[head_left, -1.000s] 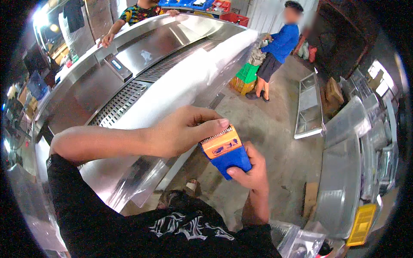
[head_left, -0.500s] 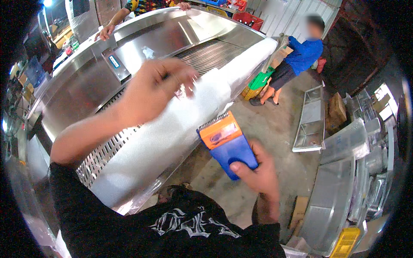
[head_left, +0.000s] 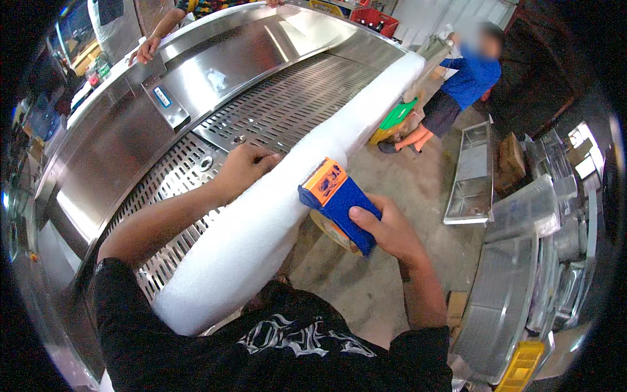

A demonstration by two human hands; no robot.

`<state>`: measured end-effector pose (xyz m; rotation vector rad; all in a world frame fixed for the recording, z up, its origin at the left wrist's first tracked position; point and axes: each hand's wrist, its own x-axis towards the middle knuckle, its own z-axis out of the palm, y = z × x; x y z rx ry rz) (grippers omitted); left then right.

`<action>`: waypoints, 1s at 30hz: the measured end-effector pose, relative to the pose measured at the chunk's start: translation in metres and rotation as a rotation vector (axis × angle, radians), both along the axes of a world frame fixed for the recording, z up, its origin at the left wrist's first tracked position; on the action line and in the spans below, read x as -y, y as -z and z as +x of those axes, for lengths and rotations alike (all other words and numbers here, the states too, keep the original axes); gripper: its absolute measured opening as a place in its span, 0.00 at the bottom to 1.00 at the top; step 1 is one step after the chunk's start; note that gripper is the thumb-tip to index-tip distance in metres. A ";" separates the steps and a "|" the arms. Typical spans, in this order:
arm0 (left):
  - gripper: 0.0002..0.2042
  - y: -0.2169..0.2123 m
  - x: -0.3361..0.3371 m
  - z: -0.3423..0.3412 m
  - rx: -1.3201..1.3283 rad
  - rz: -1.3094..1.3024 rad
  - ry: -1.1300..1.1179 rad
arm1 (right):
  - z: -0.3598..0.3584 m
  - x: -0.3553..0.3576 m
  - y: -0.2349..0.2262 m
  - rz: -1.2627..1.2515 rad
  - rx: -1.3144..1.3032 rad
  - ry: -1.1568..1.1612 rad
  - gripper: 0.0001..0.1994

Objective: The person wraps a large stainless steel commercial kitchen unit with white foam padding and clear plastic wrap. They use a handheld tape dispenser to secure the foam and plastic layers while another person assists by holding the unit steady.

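Observation:
My right hand (head_left: 388,225) is closed around a blue and orange tape dispenser (head_left: 346,208), its toothed end against the outer side of a white foam sheet (head_left: 261,215). Part of a tape roll (head_left: 333,230) shows below the dispenser. The foam wraps the near edge of a large stainless steel unit (head_left: 124,166) with slotted panels (head_left: 294,91). On the panel side of the foam, my left hand (head_left: 248,171) has its fingers curled in against the foam's inner edge. Its fingertips are partly hidden.
Across the unit, another person's hand (head_left: 145,51) rests on its far edge. A person in a blue shirt (head_left: 475,85) stands beyond the right end near a green and yellow crate (head_left: 395,117). Steel sink frames (head_left: 470,176) and wrapped metal parts (head_left: 499,307) stand on the right.
My left hand has dropped from above the foam to its inner edge. The dispenser has tilted and come up against the foam. The person in blue has raised an arm.

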<state>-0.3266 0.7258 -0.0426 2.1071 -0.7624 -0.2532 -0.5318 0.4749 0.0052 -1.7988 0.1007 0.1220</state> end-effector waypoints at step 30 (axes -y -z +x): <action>0.40 -0.043 0.035 0.018 -0.467 0.187 0.145 | 0.009 0.003 0.050 -0.004 0.167 -0.092 0.27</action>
